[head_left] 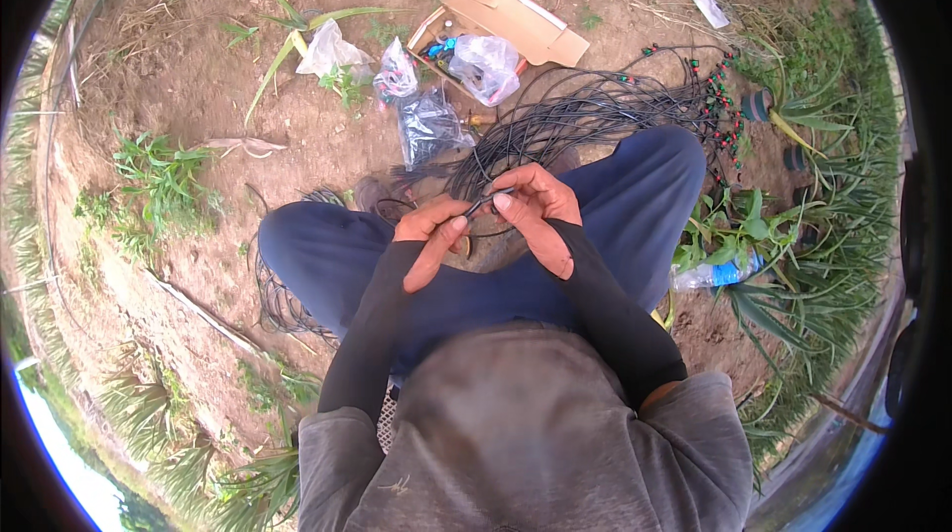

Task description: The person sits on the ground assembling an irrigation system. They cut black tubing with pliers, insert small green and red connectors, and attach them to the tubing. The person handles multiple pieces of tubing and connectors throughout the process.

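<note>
Both hands' fingers (516, 197) pinch a thin black tube (486, 202), its tip seemingly hidden between them.

Plastic bags (426, 86): four (one dark); cardboard box (516, 18): one; plastic bottle (716, 275): one.

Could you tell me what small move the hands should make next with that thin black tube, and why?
Probably draw the thin black tube a little further through: the left hand and right hand pinch it between them, and it trails to the tube bundle.
</note>
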Demonstrator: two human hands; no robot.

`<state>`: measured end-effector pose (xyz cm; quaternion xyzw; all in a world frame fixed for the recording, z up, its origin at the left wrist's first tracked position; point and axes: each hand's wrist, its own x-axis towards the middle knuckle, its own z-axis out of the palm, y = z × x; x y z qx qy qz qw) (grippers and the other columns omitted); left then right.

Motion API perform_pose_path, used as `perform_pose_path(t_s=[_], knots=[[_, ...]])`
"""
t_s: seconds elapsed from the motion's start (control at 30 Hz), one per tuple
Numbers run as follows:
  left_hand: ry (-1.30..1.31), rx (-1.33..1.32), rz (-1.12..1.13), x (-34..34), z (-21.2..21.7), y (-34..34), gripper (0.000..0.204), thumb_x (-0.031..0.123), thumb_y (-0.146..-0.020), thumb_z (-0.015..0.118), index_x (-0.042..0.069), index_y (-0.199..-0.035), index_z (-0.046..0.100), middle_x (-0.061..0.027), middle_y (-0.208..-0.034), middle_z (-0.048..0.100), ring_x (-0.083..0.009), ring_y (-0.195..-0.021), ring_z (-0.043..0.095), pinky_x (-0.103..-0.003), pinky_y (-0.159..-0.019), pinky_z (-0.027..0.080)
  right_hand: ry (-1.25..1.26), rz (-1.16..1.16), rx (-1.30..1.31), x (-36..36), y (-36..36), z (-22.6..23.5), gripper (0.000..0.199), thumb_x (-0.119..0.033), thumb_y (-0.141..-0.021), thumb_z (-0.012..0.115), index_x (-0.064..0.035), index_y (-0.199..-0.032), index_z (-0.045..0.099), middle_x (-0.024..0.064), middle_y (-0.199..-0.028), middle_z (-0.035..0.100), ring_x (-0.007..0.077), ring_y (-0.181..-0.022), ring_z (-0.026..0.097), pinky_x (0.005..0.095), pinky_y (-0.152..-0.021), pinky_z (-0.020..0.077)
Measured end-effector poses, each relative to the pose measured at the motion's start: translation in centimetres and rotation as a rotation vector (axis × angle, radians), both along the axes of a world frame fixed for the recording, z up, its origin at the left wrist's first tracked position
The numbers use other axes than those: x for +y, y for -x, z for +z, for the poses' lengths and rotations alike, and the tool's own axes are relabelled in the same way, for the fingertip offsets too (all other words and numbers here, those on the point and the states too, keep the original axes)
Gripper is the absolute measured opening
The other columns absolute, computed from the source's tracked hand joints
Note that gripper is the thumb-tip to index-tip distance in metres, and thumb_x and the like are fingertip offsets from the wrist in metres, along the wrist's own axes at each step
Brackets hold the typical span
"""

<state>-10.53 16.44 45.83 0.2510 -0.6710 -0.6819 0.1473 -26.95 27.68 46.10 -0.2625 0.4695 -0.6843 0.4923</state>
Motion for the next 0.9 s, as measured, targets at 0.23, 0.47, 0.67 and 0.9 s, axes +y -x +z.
perform_pose_path(t_s=[0.23,0.47,0.67,0.9], knots=[[-0.059,-0.14,0.055,0.6,0.4,-0.8,0.024,0.017,-0.098,0.057,0.0,-0.112,0.064,-0.0005,-0.072,0.054,-0.0066,-0.065,0.05,-0.023,-0.058,0.04,0.003,0.018,0.084,0.5,-0.6,0.1,0.013,-0.004,-0.093,0.062,-0.0003,-0.106,0.061,0.0047,-0.094,0.066,0.0076,-0.088,0.058,0.0229,-0.077,0.0452],[0.06,-0.03,0.065,1.1,0.2,-1.2,0.022,0.009,-0.096,0.057,0.0,-0.114,0.065,-0.0053,-0.081,0.064,-0.0102,-0.068,0.056,-0.025,-0.062,0.046,-0.073,0.016,0.054,1.0,-0.7,0.9,0.012,-0.005,-0.092,0.065,-0.0014,-0.103,0.063,0.0031,-0.093,0.066,0.0069,-0.084,0.059,0.0235,-0.073,0.0469],[0.26,-0.016,0.022,0.7,0.2,-1.2,0.025,0.003,-0.092,0.057,0.001,-0.116,0.065,-0.0085,-0.082,0.064,-0.0141,-0.071,0.058,-0.027,-0.067,0.047,-0.077,-0.02,0.184,1.0,-1.4,-0.1,0.009,-0.003,-0.09,0.067,-0.001,-0.099,0.065,0.0023,-0.088,0.06,0.0069,-0.069,0.057,0.0205,-0.059,0.0443],[0.219,0.003,0.039,0.9,0.8,-1.2,0.026,0.006,-0.092,0.057,0.002,-0.116,0.066,-0.0082,-0.081,0.064,-0.0148,-0.074,0.058,-0.028,-0.067,0.047,-0.097,-0.01,0.258,0.9,-1.5,-0.1,0.008,-0.004,-0.09,0.067,0.0005,-0.097,0.067,0.0032,-0.089,0.061,0.0081,-0.068,0.058,0.0206,-0.059,0.0447]])
